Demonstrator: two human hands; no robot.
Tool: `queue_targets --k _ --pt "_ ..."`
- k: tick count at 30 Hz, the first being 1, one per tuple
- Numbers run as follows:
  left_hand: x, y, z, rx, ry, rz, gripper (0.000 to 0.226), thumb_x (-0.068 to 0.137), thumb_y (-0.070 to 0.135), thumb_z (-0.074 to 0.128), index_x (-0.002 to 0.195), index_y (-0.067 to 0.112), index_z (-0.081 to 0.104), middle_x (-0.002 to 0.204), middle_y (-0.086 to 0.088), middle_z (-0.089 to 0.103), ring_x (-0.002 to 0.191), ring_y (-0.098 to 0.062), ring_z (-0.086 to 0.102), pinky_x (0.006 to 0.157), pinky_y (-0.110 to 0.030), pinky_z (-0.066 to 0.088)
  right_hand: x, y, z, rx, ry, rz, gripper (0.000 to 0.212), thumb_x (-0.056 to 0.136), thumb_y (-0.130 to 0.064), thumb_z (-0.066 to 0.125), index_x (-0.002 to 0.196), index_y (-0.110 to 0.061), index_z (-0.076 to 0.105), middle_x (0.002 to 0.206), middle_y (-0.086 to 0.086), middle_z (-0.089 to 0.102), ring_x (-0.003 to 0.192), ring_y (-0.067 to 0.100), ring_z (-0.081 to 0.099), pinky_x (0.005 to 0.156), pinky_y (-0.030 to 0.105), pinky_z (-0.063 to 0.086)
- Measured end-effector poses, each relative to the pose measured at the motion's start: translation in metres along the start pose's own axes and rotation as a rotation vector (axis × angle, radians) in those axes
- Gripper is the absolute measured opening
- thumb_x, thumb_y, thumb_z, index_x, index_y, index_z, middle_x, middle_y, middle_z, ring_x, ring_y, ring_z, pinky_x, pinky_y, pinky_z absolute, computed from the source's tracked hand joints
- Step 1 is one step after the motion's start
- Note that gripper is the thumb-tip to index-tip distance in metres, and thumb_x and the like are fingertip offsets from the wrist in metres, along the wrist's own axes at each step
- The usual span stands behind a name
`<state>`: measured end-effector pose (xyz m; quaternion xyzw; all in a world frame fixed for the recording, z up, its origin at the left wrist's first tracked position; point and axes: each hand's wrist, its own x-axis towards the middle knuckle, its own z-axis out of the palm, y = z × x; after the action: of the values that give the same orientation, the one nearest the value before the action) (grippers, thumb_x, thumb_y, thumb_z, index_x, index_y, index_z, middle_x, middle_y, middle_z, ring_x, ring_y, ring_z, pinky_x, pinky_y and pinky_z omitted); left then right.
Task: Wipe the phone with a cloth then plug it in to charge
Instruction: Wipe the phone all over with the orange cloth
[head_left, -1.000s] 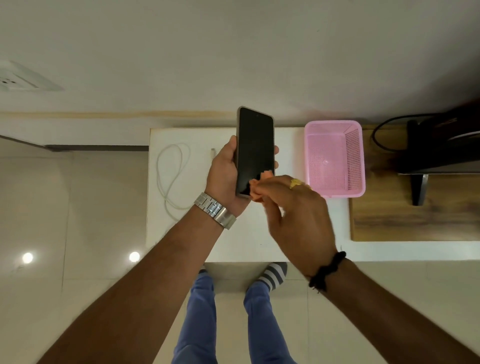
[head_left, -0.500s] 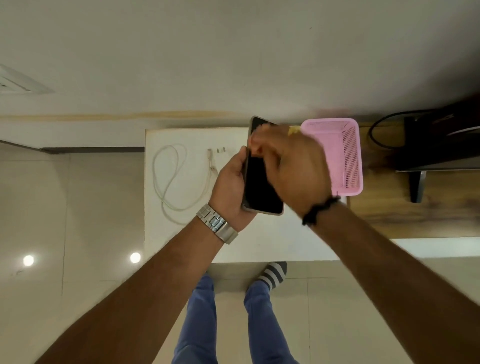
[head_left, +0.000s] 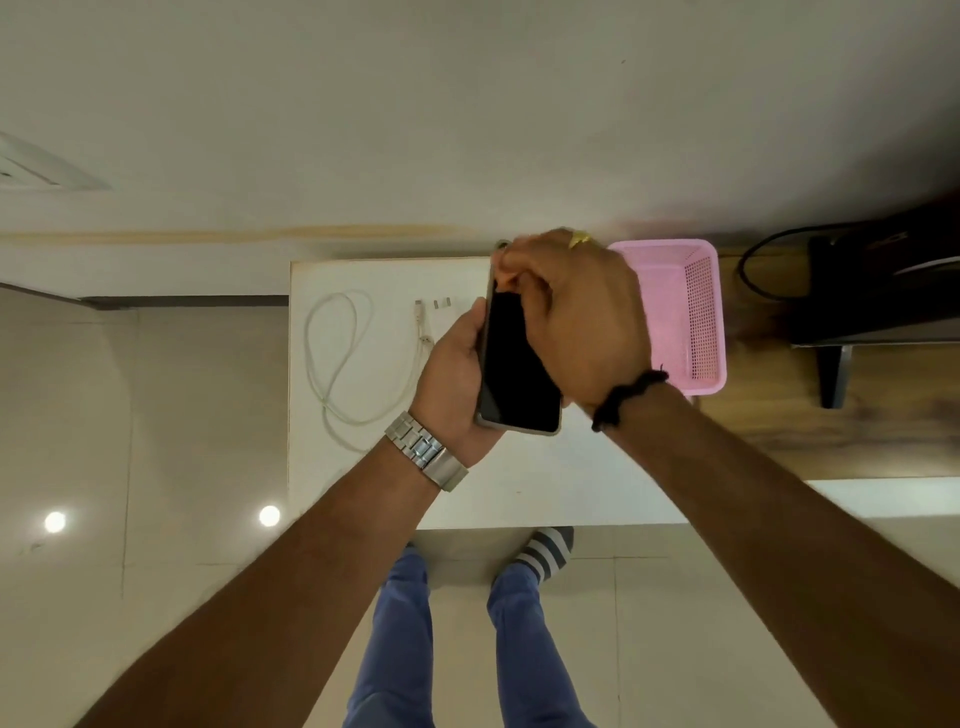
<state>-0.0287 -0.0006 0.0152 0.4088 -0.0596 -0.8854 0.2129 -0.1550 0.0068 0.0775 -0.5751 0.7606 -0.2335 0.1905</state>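
A black-screened phone (head_left: 514, 364) is held upright over the white table (head_left: 519, 483), gripped along its left edge by my left hand (head_left: 452, 379). My right hand (head_left: 582, 322) lies curled over the upper half of the screen, fingers pressed at the phone's top edge. The orange cloth stays hidden under that hand. A white charging cable (head_left: 337, 364) lies looped on the table to the left, its connector end (head_left: 420, 312) beside a small white plug (head_left: 441, 302).
A pink plastic basket (head_left: 701, 312) stands just right of the hands. Beyond it a black device on a stand (head_left: 883, 291) sits on a wooden surface. A wall socket (head_left: 31, 171) shows at far left.
My right hand slid from the phone's lower edge up to its top, covering the orange cloth. The phone sank lower and tilted a little in my left hand.
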Motion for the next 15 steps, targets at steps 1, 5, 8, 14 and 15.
queue_targets --k 1,5,8,14,15 --pt "-0.001 0.005 -0.001 -0.022 0.009 0.016 0.042 0.107 0.044 0.043 0.114 0.020 0.076 0.113 -0.009 0.076 0.101 -0.027 0.074 0.086 -0.042 0.060 -0.012 -0.009 0.003 -0.012 -0.015 -0.036 0.029 0.090 -0.016 0.048 0.101 -0.020 0.076 0.108 0.000 0.074 0.095 0.022 0.068 0.083 0.033 0.055" --pt "-0.003 0.002 -0.006 0.001 -0.012 0.021 0.041 0.105 0.043 0.048 0.099 0.019 0.081 0.104 -0.007 0.076 0.096 -0.024 0.074 0.083 -0.036 0.060 -0.038 -0.017 0.002 0.029 -0.063 -0.103 0.022 0.093 -0.008 0.058 0.101 -0.019 0.076 0.107 0.001 0.075 0.094 0.022 0.070 0.083 0.038 0.059" --pt "-0.004 -0.008 -0.004 0.078 -0.021 -0.014 0.046 0.106 0.048 0.041 0.109 0.022 0.079 0.112 -0.011 0.075 0.095 -0.029 0.073 0.081 -0.047 0.060 0.001 0.000 -0.001 0.061 0.033 0.024 0.028 0.093 -0.007 0.055 0.105 -0.021 0.077 0.109 -0.004 0.075 0.099 0.015 0.068 0.089 0.035 0.055" --pt "-0.001 -0.001 -0.001 0.056 -0.010 0.039 0.042 0.106 0.046 0.044 0.119 0.019 0.073 0.119 -0.011 0.074 0.104 -0.028 0.073 0.092 -0.047 0.058 0.014 -0.020 0.008 0.063 -0.011 -0.094 0.028 0.090 -0.004 0.053 0.099 -0.016 0.076 0.097 -0.002 0.074 0.088 0.016 0.069 0.079 0.037 0.057" --pt "-0.001 0.000 -0.002 0.054 -0.031 0.038 0.044 0.107 0.047 0.042 0.115 0.020 0.076 0.120 -0.011 0.074 0.103 -0.029 0.073 0.093 -0.052 0.057 0.018 -0.019 0.006 0.072 -0.006 -0.084 0.027 0.091 -0.005 0.054 0.099 -0.016 0.077 0.097 -0.001 0.074 0.089 0.016 0.069 0.080 0.038 0.057"
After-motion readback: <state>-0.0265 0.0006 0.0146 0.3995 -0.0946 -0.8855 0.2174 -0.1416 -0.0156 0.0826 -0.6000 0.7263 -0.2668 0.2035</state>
